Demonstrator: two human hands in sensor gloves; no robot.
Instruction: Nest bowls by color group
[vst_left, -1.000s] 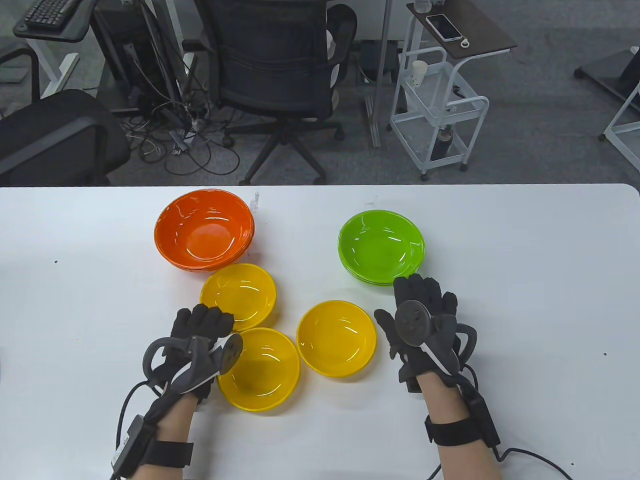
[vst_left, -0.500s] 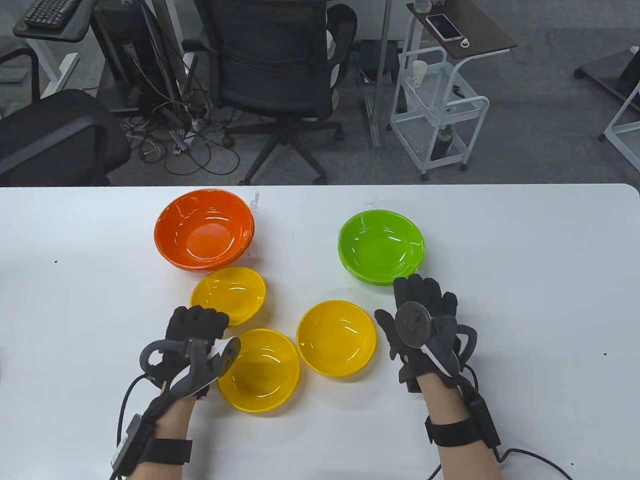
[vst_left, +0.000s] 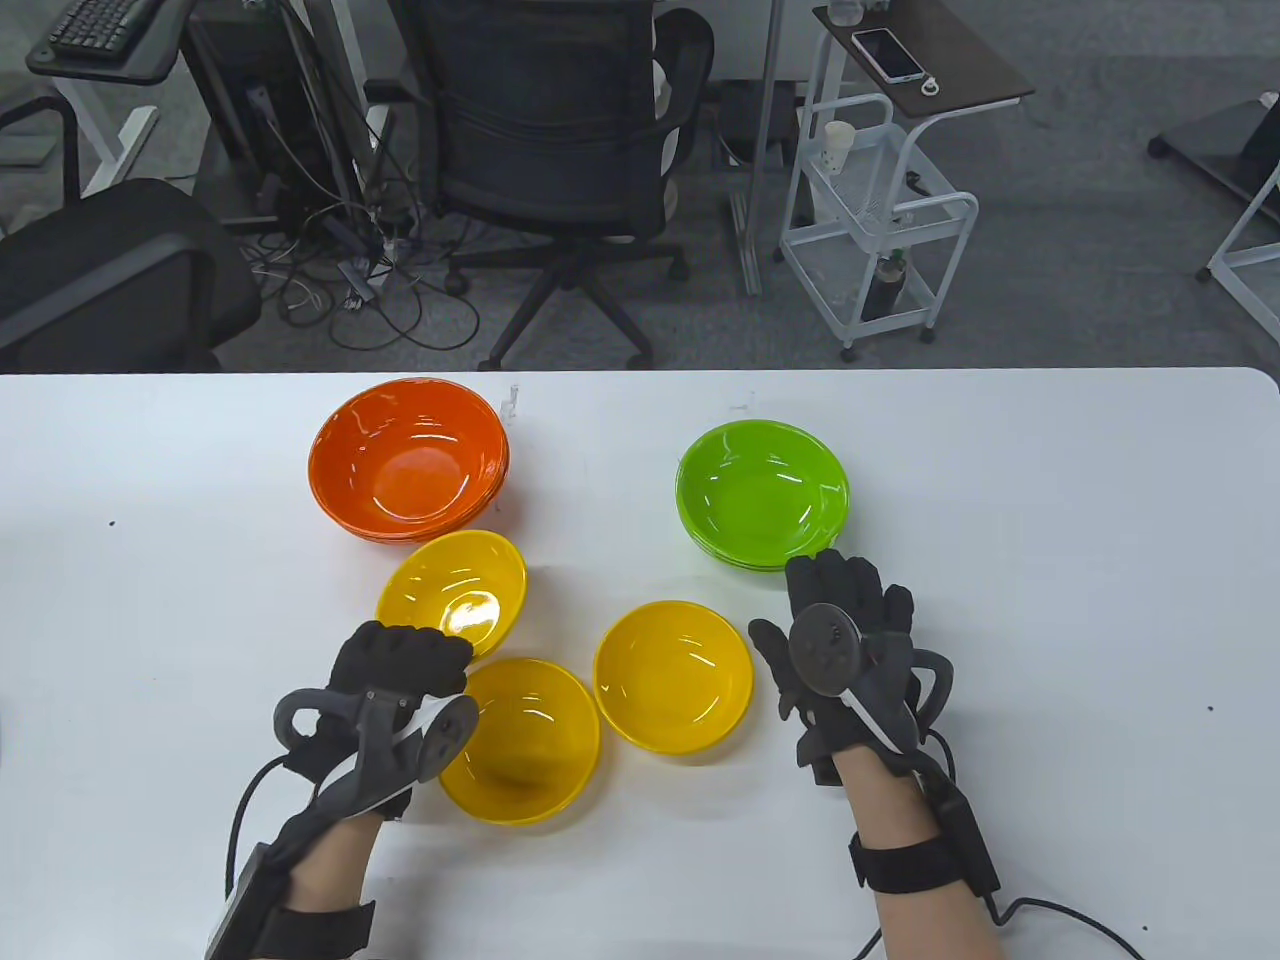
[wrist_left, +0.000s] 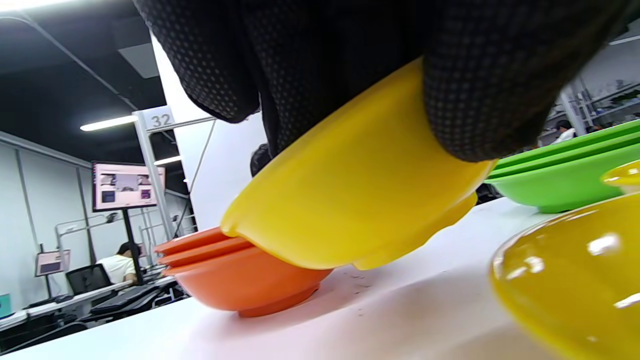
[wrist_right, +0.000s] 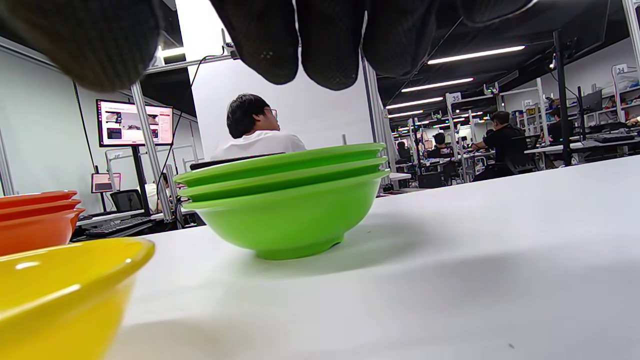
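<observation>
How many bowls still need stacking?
The orange stack and green stack look done. The left hand grips one tilted yellow bowl, lifted off the table. All three yellow bowls remain unstacked: that one, the near one and another.

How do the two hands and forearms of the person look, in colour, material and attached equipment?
Both the left hand and the right hand wear black fabric gloves; the wrist views show a fine dotted texture on the fingers. A grey tracker with a round disc and a loop handle sits on each hand's back. The forearms are bare, with black straps, and black cables trail from both.
</observation>
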